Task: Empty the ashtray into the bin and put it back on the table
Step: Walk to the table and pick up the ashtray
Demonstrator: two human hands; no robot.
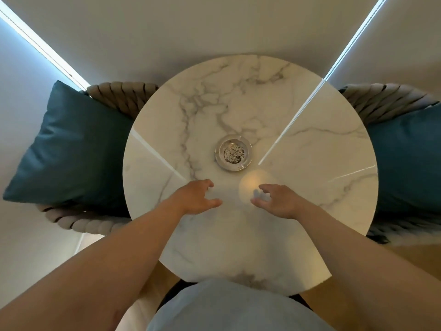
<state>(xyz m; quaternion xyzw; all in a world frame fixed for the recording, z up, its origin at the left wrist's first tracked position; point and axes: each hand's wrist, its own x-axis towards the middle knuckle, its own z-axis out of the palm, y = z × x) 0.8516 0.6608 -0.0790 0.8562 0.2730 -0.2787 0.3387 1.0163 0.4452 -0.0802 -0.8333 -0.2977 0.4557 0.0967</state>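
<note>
A round glass ashtray (233, 152) with a heap of grey ash in its bowl stands near the middle of a round white marble table (310, 149). My left hand (196, 197) hovers over the table just below and left of the ashtray, fingers apart and holding nothing. My right hand (278, 199) hovers below and right of it, also open and empty. Neither hand touches the ashtray. No bin is in view.
A woven rope chair with a teal cushion (69, 149) stands at the table's left, and another chair with a teal cushion (405, 161) at its right. Pale curtains hang behind the table. My light shirt fills the bottom edge.
</note>
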